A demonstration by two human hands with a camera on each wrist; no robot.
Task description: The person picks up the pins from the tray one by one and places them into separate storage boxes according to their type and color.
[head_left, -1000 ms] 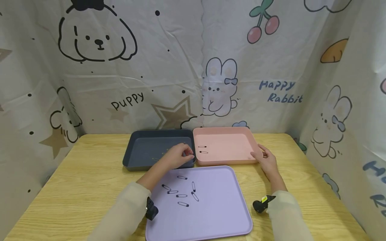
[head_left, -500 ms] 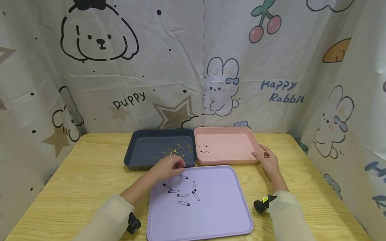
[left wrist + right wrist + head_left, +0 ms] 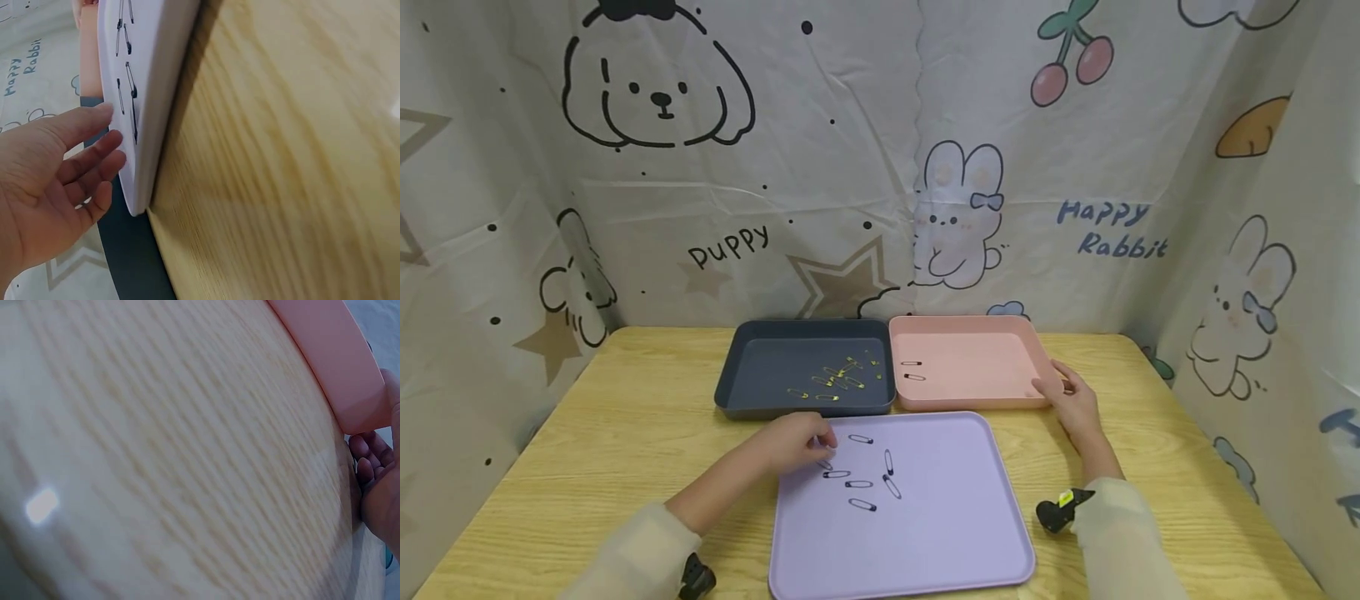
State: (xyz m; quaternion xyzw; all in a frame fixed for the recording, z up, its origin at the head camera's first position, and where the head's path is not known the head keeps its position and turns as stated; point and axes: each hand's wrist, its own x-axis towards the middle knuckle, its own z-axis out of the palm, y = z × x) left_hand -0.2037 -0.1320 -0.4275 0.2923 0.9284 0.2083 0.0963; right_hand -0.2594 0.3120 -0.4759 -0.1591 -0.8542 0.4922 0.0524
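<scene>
"Where were the black safety pins (image 3: 862,504)?"

"Mostly on the lilac tray (image 3: 947,517); two in the pink tray (image 3: 977,358) behind its right half, yellow pins (image 3: 827,397) in the dark tray (image 3: 767,367) behind its left."

"The hands?"

"The left hand (image 3: 793,442) hung loosely bent, apparently empty, at the lilac tray's far left corner; the right hand (image 3: 1077,407) gripped the pink tray."

"And the step?"

"Probably picking up one of those pins; the next move called for a fingertip pinch."

In the head view, the left sleeve (image 3: 628,557) at half past seven and right sleeve (image 3: 1126,537) at half past four are cream. The left wrist camera (image 3: 697,577) and right wrist camera (image 3: 1054,515) are black; the latter carries a yellow-green patch (image 3: 1066,498), possibly a label, at its one o'clock.
</scene>
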